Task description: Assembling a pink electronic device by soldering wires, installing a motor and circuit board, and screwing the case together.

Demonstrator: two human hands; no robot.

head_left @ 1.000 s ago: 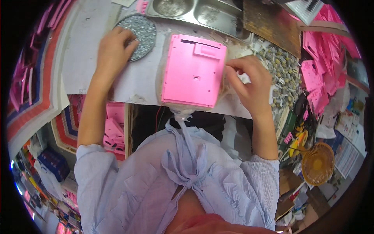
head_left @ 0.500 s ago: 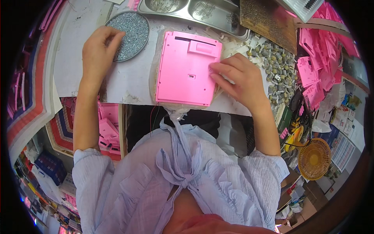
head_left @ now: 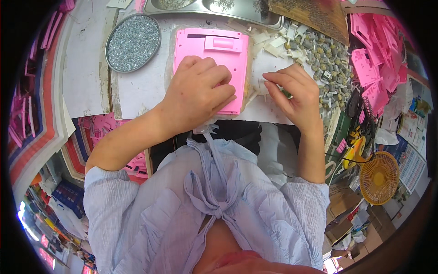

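A pink plastic panel lies in front of me on a padded, plastic-wrapped support, a raised rectangular piece near its far edge. My left hand rests over the near half of the panel with its fingers curled in; whatever they hold is hidden. Just right of the panel, above the table, my right hand has thumb and forefinger pinched together. Something tiny may be at those fingertips, too small to name. A round metal dish full of small silvery screws stands at the far left.
A steel compartment tray and a brown board covered with small pins stand at the back. Small grey-and-yellowish parts and white plastic pieces are heaped at right. Beyond are stacked pink panels and a yellow basket.
My left hand has moved from the screw dish rightward onto the pink panel. My right hand has come off the panel's right edge to beside it. The view has shifted slightly.
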